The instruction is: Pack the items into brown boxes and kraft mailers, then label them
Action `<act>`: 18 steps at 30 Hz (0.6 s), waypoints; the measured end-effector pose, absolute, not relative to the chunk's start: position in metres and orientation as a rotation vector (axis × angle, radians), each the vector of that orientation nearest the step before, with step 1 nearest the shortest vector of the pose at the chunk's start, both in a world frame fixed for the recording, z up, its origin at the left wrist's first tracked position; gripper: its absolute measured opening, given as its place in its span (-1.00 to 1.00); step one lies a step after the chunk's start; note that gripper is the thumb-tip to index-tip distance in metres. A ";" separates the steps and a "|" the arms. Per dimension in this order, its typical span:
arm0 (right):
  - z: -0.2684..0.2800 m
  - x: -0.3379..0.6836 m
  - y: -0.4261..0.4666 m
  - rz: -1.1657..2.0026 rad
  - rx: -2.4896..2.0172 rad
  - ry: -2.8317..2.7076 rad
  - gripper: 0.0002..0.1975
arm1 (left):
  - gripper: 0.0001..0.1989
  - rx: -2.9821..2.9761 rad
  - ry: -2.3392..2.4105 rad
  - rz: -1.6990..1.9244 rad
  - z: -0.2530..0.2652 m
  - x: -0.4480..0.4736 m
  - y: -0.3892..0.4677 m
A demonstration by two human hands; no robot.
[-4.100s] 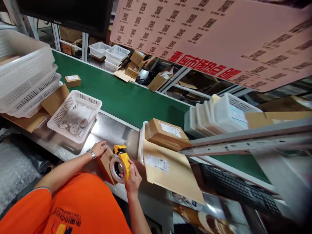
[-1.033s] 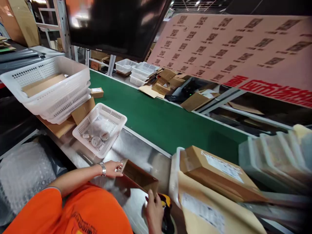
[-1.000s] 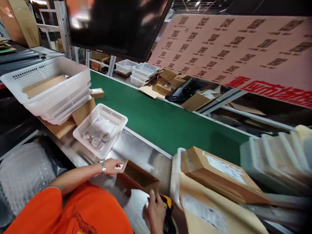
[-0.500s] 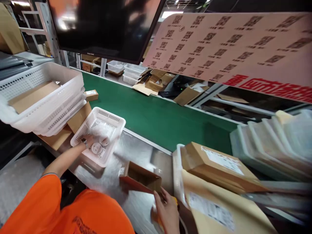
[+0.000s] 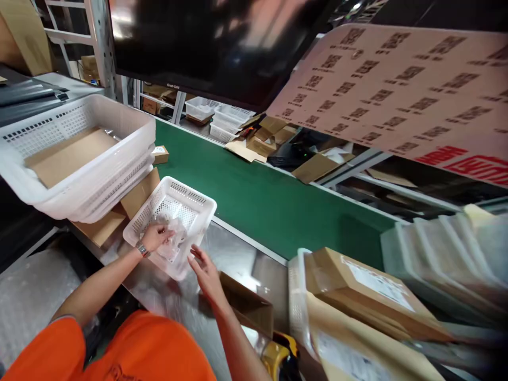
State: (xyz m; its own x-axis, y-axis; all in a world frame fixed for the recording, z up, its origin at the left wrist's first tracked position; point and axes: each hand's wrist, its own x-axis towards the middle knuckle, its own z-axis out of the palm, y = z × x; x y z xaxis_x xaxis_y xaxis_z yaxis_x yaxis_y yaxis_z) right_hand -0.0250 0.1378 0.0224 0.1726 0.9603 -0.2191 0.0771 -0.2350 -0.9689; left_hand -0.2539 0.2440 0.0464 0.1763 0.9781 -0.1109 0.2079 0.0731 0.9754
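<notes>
My left hand (image 5: pixel 156 238) is inside a white perforated basket (image 5: pixel 206 203), its fingers pinched on a crinkled clear plastic bag (image 5: pixel 179 230). What the bag contains is too blurred to name. At the basket's near right rim is my right hand (image 5: pixel 206 272), fingers apart and nothing in them. Partly behind the right forearm, an open brown cardboard box (image 5: pixel 254 309) rests on the metal table (image 5: pixel 234 246). Close to that box lies a yellow and black tool (image 5: pixel 280 354), its kind unclear.
Stacked white baskets (image 5: pixel 89 185) stand at left, with cardboard in the top one. Beyond the table runs a green conveyor belt (image 5: pixel 254 196). Packed cartons (image 5: pixel 357 286) fill a basket at right, near tilted translucent bins (image 5: pixel 436 254). A monitor (image 5: pixel 222 47) and a code sheet (image 5: pixel 381 95) hang above.
My right hand has left the cardboard box and yellow tool and moved up and left to the basket. My left hand now lifts the plastic bag slightly. The view has shifted.
</notes>
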 end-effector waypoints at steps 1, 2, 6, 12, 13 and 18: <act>0.021 -0.037 0.152 1.285 -1.499 -0.954 -0.17 | -0.38 1.318 1.231 0.907 0.046 -0.257 0.239; 0.018 -0.046 0.163 1.388 -1.482 -0.870 -0.17 | -0.36 1.276 1.218 0.918 0.046 -0.261 0.235; -0.001 -0.061 0.190 1.623 -1.458 -0.887 -0.20 | -0.31 1.179 1.266 0.990 0.039 -0.291 0.222; -0.028 -0.069 0.221 0.931 -1.891 -1.914 -0.37 | -0.46 1.218 1.614 1.176 0.036 -0.356 0.207; -0.031 -0.073 0.227 0.915 -1.901 -2.031 -0.34 | -0.50 1.219 1.661 1.192 0.037 -0.368 0.205; -0.037 -0.091 0.245 0.893 -1.890 -2.306 -0.22 | -0.65 1.208 1.837 1.261 0.040 -0.408 0.190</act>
State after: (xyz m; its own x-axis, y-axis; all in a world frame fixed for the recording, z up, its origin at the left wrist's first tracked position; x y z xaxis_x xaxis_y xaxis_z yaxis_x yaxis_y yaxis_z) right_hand -0.0914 0.2453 -0.0372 -0.2620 0.9081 -0.3267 0.8912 0.0978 -0.4429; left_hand -0.4080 0.1895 0.0401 -0.4076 0.9130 0.0183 0.3454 0.1356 0.9286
